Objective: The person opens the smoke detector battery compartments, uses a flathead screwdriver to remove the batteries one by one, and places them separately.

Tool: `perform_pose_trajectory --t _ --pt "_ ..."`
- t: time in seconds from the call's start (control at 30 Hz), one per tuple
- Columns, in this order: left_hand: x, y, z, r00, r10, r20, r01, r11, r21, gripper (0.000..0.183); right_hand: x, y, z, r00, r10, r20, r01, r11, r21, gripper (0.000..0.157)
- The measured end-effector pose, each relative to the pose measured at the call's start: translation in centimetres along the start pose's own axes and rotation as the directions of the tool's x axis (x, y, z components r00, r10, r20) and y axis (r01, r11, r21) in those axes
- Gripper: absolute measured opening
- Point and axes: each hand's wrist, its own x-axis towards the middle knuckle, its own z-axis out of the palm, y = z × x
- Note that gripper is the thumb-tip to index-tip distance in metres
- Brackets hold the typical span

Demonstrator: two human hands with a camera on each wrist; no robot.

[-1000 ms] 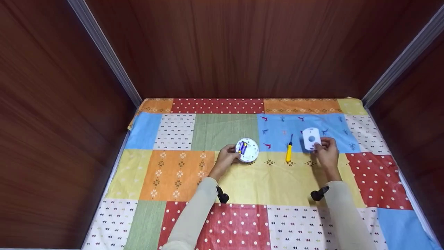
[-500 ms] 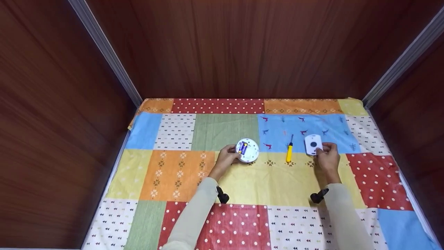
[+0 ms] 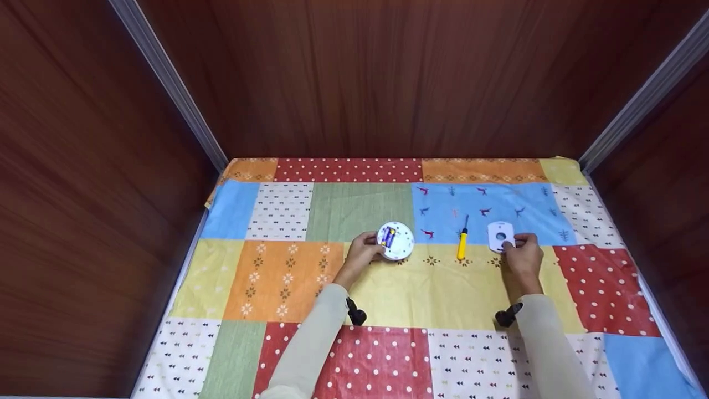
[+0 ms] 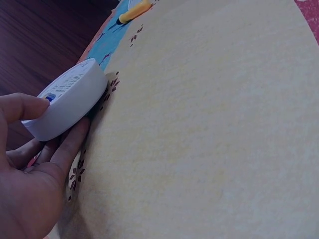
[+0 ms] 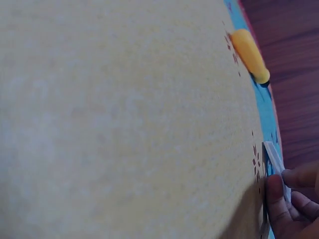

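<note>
patchwork cloth (image 3: 399,296); hands: left (image 3: 361,256) pinching white disc (image 3: 400,246); right (image 3: 524,256) pinching plate (image 3: 497,228); screwdriver (image 3: 462,247) between

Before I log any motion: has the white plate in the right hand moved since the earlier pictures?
Yes: in the head view, the white plate has shifted down the picture, judged against the yellow screwdriver.

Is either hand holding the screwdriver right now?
No, the yellow screwdriver lies on the patterned cloth between the round white device and the white plate.
</note>
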Motion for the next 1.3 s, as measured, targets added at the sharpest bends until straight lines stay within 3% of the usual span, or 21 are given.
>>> perform_pose_trajectory --t 0.27,0.97,1.3 --pt "0.1 -0.2 0.0 1.0 -0.002 0.011 0.002 1.0 -0.009 0.051 -0.2 0.4 0.0 0.996 -0.073 -0.042 0.066 0.987 -0.145 0.037" --pt "0.0 -0.1 -0.1 1.0 0.008 0.014 -0.008 1.0 0.015 0.052 -0.7 -0.9 0.2 0.994 -0.081 -0.079 0.07 0.989 -0.128 0.037" --pt "0.0 0.1 -0.2 1.0 0.001 0.017 -0.002 0.998 0.055 0.054 -1.9 -3.4 2.4 0.977 -0.212 -0.023 0.206 0.965 -0.161 0.029"
